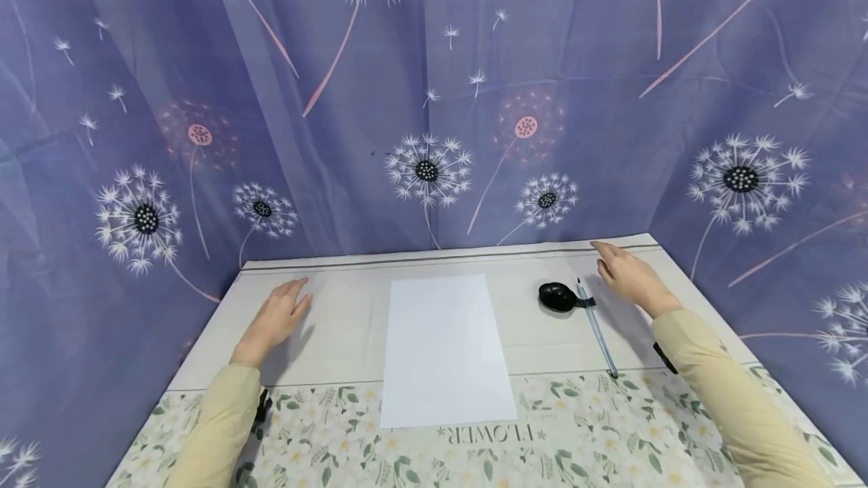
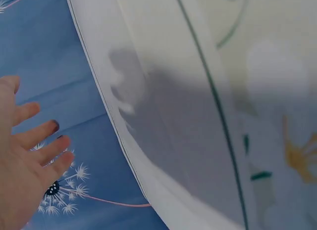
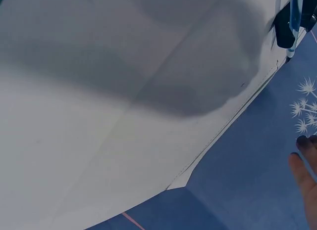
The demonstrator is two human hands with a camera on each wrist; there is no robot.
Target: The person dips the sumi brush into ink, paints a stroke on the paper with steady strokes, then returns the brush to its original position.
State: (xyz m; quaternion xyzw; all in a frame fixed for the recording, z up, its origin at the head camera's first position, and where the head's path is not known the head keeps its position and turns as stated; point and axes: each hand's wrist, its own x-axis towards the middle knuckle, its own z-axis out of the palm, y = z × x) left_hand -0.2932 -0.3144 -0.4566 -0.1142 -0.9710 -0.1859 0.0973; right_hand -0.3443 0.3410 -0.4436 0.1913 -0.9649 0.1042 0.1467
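Note:
My left hand (image 1: 274,318) hovers over the left part of the table with its fingers spread, holding nothing. In the left wrist view the same hand (image 2: 32,161) shows its loosely extended fingers. Over the table's right side my right hand (image 1: 632,276) is held with fingers extended, also without anything in it. Nearest to it lies a slim light-blue pen (image 1: 598,333), dark tip away from me. It crosses the narrow tail of a glossy black rounded thing (image 1: 557,297), spoon-like in shape. A blank white sheet of paper (image 1: 444,352) lies in the middle.
The table (image 1: 339,322) has a white cloth at the back and a flower-printed one in front. Purple curtains (image 1: 366,194) with dandelion prints hang behind it and along both sides. Hand shadows fall on the cloth.

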